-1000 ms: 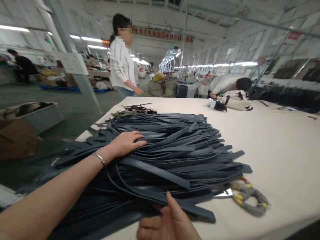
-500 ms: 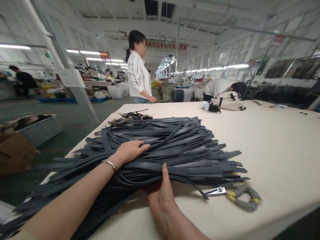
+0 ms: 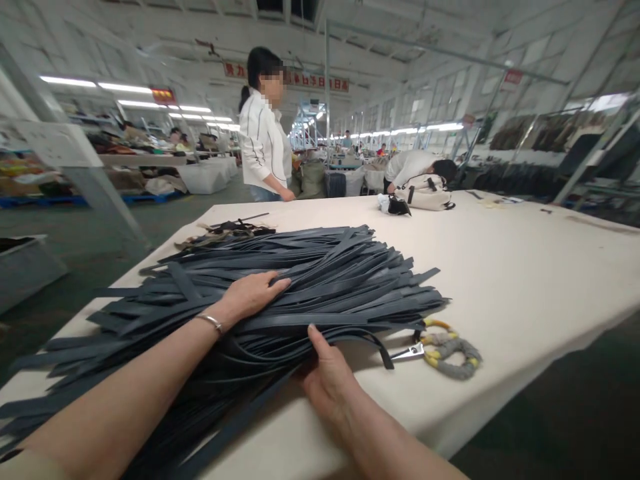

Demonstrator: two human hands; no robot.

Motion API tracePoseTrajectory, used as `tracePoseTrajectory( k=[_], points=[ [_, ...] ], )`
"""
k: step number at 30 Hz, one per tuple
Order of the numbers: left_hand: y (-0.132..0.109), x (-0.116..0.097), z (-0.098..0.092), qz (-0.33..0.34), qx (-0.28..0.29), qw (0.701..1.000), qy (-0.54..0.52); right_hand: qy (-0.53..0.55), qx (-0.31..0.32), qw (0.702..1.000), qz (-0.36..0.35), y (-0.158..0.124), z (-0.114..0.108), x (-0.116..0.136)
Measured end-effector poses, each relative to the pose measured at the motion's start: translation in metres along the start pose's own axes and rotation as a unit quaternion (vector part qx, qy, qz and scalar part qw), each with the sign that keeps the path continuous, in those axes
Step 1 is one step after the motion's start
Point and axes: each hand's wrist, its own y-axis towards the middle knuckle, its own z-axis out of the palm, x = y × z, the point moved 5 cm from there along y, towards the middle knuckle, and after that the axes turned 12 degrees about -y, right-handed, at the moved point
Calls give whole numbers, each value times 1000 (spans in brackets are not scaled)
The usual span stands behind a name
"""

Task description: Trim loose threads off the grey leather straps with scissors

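A large heap of long, flat dark grey strips (image 3: 330,257) lies across the cream-covered table (image 3: 510,260). My left hand (image 3: 250,293) rests palm down on top of the heap, thumb apart from the fingers, whose tips are partly hidden among the strips. At the near edge, my right hand (image 3: 327,373) grips strips with its thumb on top and its fingers hidden underneath. Just right of that hand lies a pair of scissors (image 3: 453,357) with cloth-wrapped handles, its blades partly covered by a hanging strip end.
Dark and tan scraps (image 3: 227,232) lie behind the heap. A cream bag (image 3: 427,193) and a small black-and-white bundle (image 3: 394,205) sit at the far edge. One person (image 3: 265,133) stands beyond the table; another (image 3: 413,167) bends over near the bag. A metal post (image 3: 95,187) stands left.
The camera view has turned to the right, so the scene shifts left. Both hands stay at the heap, and the strips under the right hand have shifted slightly.
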Motion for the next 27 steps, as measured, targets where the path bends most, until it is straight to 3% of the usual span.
tracePoseTrajectory(
  k=[3,5,7,9,11,13,15,17,20,23,25,27],
  points=[
    [2,7,-12,-20,10,1000,0,-101,108,985,83,-43,-18,9],
    [-1,-1,-24,-20,-14,999,34,-168,146,967,120,-74,-40,29],
    [-14,-26,-33,26,-56,995,74,-269,172,939,128,-100,-64,59],
    [-37,-64,-31,112,-91,984,106,-426,156,889,61,-115,-91,102],
    [-67,-100,-13,194,-97,967,131,-601,65,792,-85,-119,-120,155],
    [-97,-126,16,258,-73,953,141,-744,-67,625,-225,-117,-147,202],
    [-117,-135,45,292,-44,945,140,-832,-135,458,-282,-108,-170,226],
    [-126,-130,67,291,-40,945,144,-885,-116,357,-273,-93,-187,228],
    [-125,-113,80,277,-56,946,159,-923,-55,272,-266,-79,-196,217],
    [-122,-100,80,279,-55,941,182,-927,-20,194,-322,-78,-186,206],
    [-122,-97,78,281,-51,938,198,-915,28,190,-355,-77,-178,200],
    [-122,-98,77,281,-50,936,207,-900,73,209,-376,-74,-172,197]
  ],
)
